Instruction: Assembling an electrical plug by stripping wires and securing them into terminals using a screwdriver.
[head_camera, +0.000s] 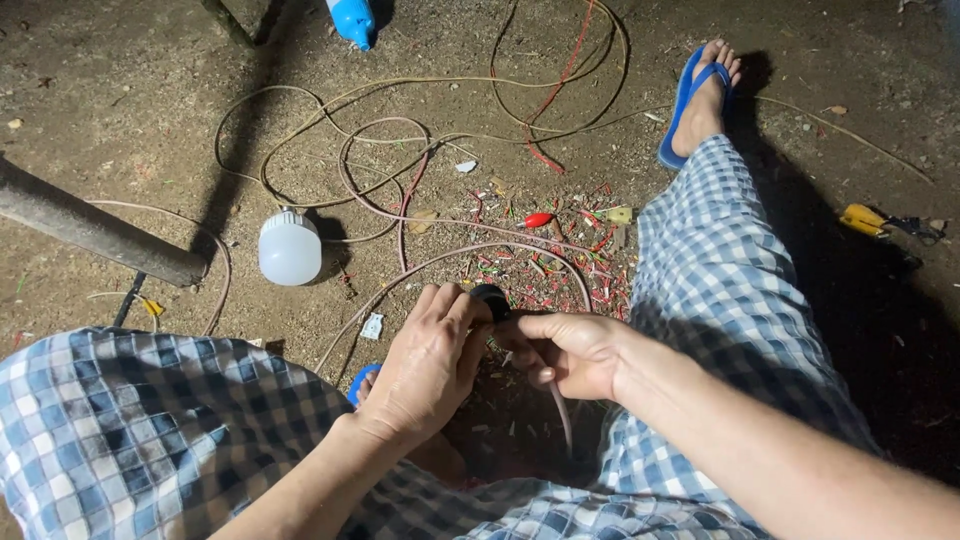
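Note:
My left hand (425, 365) wraps around a small black round fitting (492, 298), most of it hidden by my fingers. My right hand (565, 352) touches the same fitting from the right and pinches a pale pinkish cable (562, 405) that hangs down between my knees. Both hands meet above the dirt floor, between my legs in blue-and-white checked trousers (130, 430).
A white bulb (290, 248) lies on the dirt to the left. Long cables (400, 170) loop across the ground. Several red and green wire scraps (545, 265) are scattered ahead. A grey pipe (90, 230) crosses left. Yellow-handled pliers (870, 220) lie at right, near my foot in a blue sandal (700, 95).

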